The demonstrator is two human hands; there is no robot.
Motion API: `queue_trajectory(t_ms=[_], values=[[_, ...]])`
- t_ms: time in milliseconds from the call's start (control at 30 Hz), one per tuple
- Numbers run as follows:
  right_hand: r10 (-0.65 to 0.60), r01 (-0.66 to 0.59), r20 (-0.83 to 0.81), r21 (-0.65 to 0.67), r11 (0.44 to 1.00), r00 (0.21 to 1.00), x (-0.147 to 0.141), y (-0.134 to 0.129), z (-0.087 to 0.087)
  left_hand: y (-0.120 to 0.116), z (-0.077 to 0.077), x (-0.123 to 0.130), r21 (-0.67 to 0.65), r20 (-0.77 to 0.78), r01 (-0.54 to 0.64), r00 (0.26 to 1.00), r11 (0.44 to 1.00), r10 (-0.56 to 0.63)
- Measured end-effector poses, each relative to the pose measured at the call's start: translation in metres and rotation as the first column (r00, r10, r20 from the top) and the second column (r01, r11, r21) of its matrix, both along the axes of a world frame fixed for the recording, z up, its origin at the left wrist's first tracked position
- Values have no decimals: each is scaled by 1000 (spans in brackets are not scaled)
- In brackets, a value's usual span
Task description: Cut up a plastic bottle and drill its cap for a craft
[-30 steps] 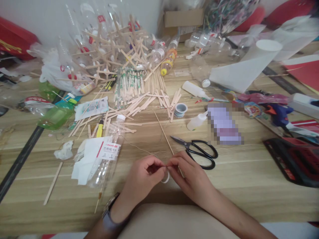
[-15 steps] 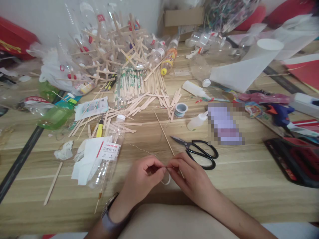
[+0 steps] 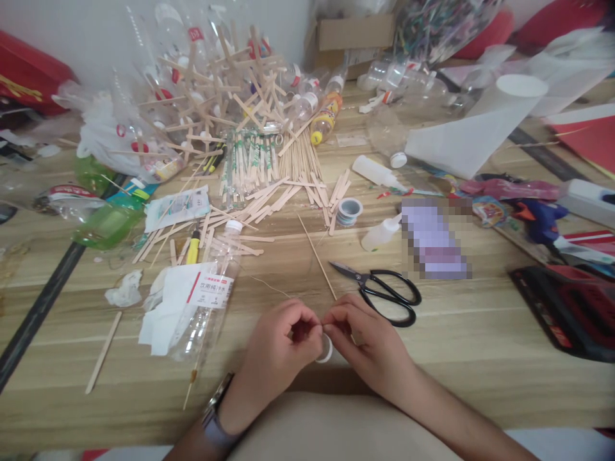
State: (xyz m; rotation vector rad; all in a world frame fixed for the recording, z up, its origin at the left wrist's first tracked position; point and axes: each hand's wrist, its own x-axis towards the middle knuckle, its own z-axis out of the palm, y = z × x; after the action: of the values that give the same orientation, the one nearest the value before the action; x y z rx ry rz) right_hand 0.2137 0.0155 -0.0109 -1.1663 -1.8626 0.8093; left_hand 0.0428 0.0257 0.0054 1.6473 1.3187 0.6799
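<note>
My left hand (image 3: pixel 286 342) and my right hand (image 3: pixel 368 339) meet fingertip to fingertip, thumbs and forefingers pinched, just over the near table edge. A thin thread (image 3: pixel 269 285) runs from beside the bottle to my left hand and seems to be pinched between both; its end is hidden by the fingers. Right below the fingertips hangs a small white ring (image 3: pixel 325 351), partly covered by my left thumb. A thin wooden skewer (image 3: pixel 314 253) points away from my right hand. Black-handled scissors (image 3: pixel 379 286) lie just beyond that hand.
A clear plastic bottle (image 3: pixel 218 275) and paper pieces (image 3: pixel 161 320) lie to the left. Beyond are a thread spool (image 3: pixel 349 211), a glue bottle (image 3: pixel 382 232), loose craft sticks (image 3: pixel 269 198) and a pile of bottles and sticks (image 3: pixel 206 96). A black-red case (image 3: pixel 567 314) stands right.
My left hand has turned slightly and shifted a little right, fingertips still meeting the right hand's. The white ring has swung a bit and shows rounder. Everything on the table stays put.
</note>
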Motion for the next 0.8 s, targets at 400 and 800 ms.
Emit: queue_trajectory(t_ms=[400,800], values=[[13,-28,-76,-197,980,997,-1,1,1,-4,-2,-1,77,-53,35,998,996,-31],[38,-113,-203,-373,921,978,0,-2,-6,-7,-6,-2,173,-131,101,988,980,-79]])
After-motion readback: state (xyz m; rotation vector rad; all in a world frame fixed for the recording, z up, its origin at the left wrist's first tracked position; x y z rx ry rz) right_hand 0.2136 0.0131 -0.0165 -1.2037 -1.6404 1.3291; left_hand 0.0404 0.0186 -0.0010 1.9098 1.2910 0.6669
